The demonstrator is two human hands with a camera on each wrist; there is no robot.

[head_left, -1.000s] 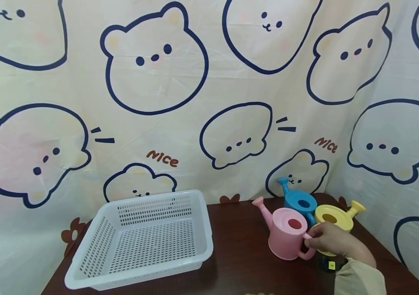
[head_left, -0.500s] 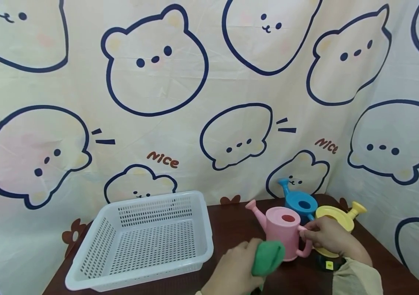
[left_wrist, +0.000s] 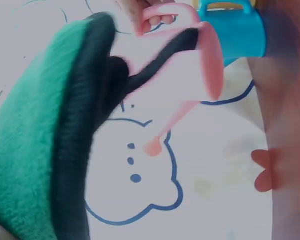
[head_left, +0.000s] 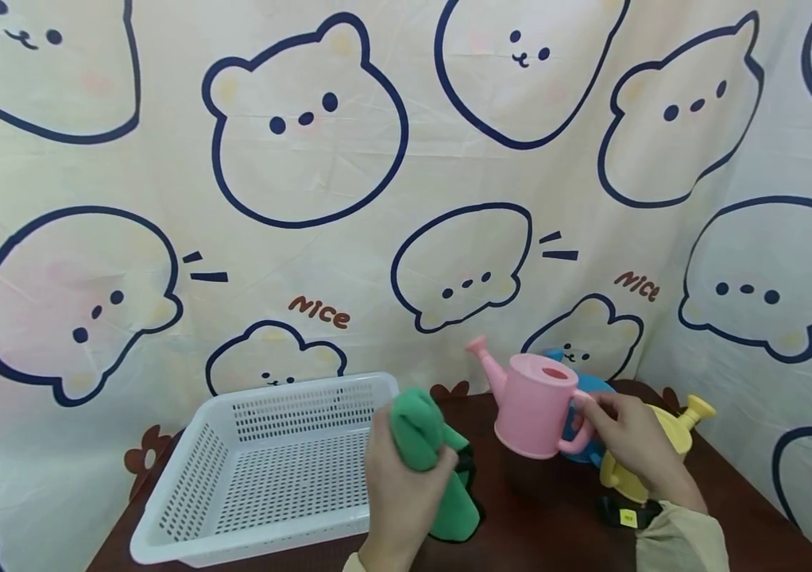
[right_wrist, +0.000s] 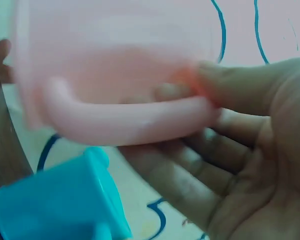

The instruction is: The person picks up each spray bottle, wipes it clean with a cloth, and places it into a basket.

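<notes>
My left hand grips a fuzzy green cloth with a dark backing and a dark strap, at the front right corner of the white basket. The cloth fills the left side of the left wrist view. With its thumb and fingers, my right hand holds a pink watering can by the handle, up off the table and upright. In the right wrist view the handle passes between the thumb and the fingers. Behind it are a blue watering can and a yellow watering can, partly hidden.
A white perforated basket stands on the left of the dark brown table. A cartoon-printed sheet hangs behind and on the right. A black band with a yellow label is at my right wrist.
My right hand has raised the pink watering can and carried it left, away from the other cans. My left hand has come in from below with the green cloth and moved left toward the basket.
</notes>
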